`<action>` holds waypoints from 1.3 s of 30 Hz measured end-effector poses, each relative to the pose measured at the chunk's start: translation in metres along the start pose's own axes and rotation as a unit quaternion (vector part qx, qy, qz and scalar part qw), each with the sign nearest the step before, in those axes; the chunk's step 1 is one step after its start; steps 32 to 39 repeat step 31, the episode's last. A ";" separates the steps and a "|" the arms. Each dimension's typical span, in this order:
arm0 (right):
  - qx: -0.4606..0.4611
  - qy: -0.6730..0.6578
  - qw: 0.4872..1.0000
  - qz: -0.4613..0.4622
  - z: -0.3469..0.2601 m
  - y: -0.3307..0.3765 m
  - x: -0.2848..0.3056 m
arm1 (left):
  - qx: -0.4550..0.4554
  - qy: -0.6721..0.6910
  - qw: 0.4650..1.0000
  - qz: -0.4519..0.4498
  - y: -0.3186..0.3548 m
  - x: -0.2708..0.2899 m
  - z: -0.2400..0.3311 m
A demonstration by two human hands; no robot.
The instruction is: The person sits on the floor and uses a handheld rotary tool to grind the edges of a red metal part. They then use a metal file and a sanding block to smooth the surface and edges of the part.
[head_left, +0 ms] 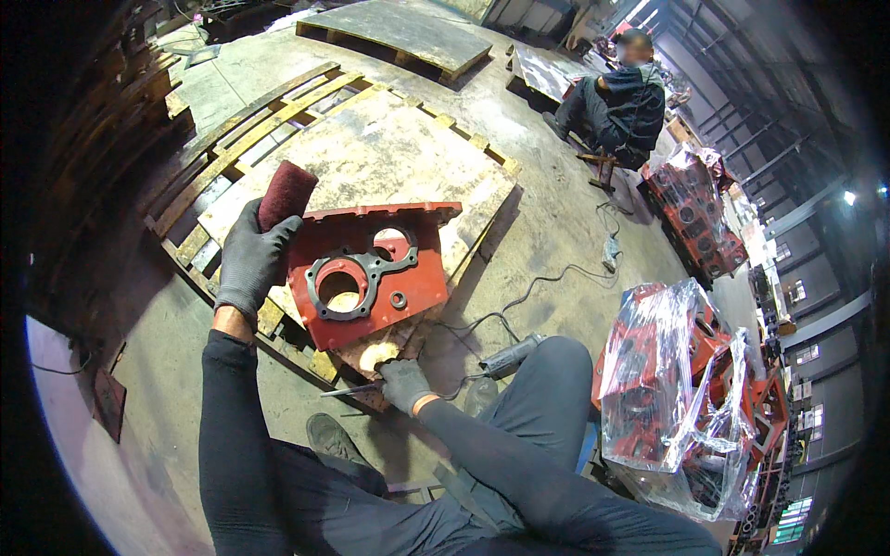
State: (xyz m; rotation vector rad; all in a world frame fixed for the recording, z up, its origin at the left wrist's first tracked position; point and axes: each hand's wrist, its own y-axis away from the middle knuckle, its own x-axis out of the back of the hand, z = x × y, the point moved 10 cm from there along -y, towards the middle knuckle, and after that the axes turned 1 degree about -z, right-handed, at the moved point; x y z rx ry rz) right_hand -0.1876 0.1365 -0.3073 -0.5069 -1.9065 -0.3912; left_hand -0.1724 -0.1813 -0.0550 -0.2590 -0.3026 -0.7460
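Note:
My left hand [253, 258], in a grey glove, is closed round a maroon abrasive pad [288, 193] that sticks up past the fingers. Beside it a red metal casting [425, 288] stands tilted on a board, with two large openings, dark machined faces and a small round boss. Below the casting's lower edge, my gloved right hand [405, 385] is closed on a slim metal rod [350, 391] that points left. The rod's other end is hidden in the hand, so its exact kind does not show.
A wooden pallet [243, 148] bears the board. Right of my knee lies a grey corded power tool [512, 356], its cable [547, 281] trailing over the floor. Plastic-wrapped red castings [649, 389] stand at the right. Another person [616, 107] sits low farther back, near another pallet [394, 37].

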 end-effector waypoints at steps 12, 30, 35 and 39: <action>-0.158 -0.489 0.850 0.112 -0.014 -0.020 0.194 | -0.003 0.064 0.972 -0.228 0.043 -0.071 0.055; -0.044 -0.393 0.916 0.062 0.007 -0.053 0.340 | -0.162 -0.056 0.943 -0.286 0.085 -0.148 0.107; -0.061 -0.396 0.915 0.050 0.010 -0.042 0.325 | -0.154 -0.028 0.948 -0.278 0.073 -0.147 0.109; -0.061 -0.396 0.915 0.050 0.010 -0.042 0.325 | -0.154 -0.028 0.948 -0.278 0.073 -0.147 0.109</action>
